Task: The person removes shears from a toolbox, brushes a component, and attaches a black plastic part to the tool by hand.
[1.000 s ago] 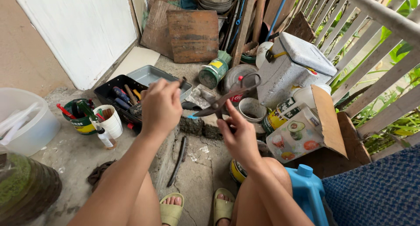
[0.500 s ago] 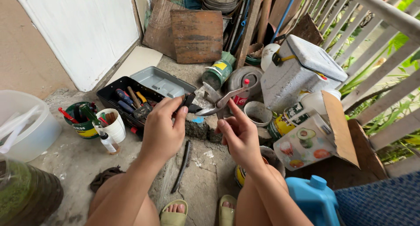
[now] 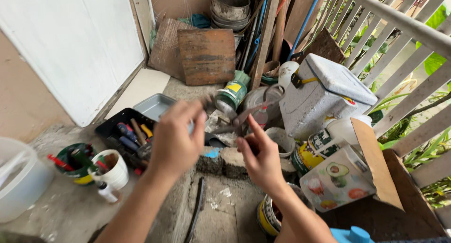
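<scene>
My right hand (image 3: 261,159) grips a rusty, plier-like hand tool (image 3: 249,114) held up over the concrete ledge, its handles pointing up and to the right. My left hand (image 3: 176,140) is blurred. Its fingers are curled at the tool's lower left end and seem to pinch it. Both hands hover above two small concrete blocks (image 3: 221,161). A black tray of screwdrivers (image 3: 123,130) lies just left of my left hand.
A white foam box (image 3: 324,92), tins (image 3: 232,95) and a printed carton (image 3: 345,179) crowd the right, against a wooden railing (image 3: 413,31). A white cup (image 3: 112,170), a green can (image 3: 74,164) and a clear tub (image 3: 19,179) stand at the left. Boards lean at the back.
Both hands have risen and drawn closer to the camera with the tool between them. My left hand is now blurred from moving.
</scene>
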